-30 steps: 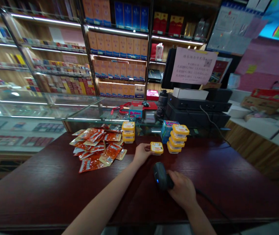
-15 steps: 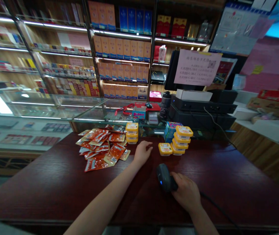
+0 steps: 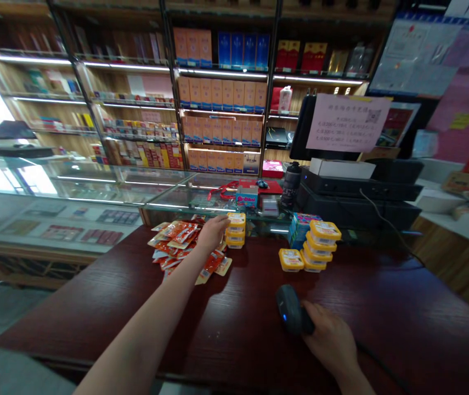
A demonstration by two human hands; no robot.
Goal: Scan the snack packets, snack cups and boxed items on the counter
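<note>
My left hand [image 3: 212,235] reaches over the pile of orange-red snack packets [image 3: 182,233], its fingers stretched out at the left side of a short stack of yellow-lidded plastic tubs [image 3: 236,224]. The fingertips meet the top tub's edge; I cannot tell whether they touch it. My right hand [image 3: 331,334] is wrapped round the handle of a dark barcode scanner [image 3: 288,310] with a blue light, held low over the brown table [image 3: 234,318]. Ahead of the scanner stands a second group of yellow-lidded tubs [image 3: 320,249], most stacked and one apart at the left [image 3: 291,260].
A blue patterned box [image 3: 301,229] stands behind the right tubs. The glass display counter [image 3: 168,192] borders the table's far side, with a dark bottle [image 3: 291,184] on it. The scanner's cable [image 3: 376,356] trails right. A monitor with a pink paper sign [image 3: 347,122] stands behind.
My left hand has moved left and away from me, from the bare table to the left tub stack. My right hand still holds the scanner. The view has shifted slightly.
</note>
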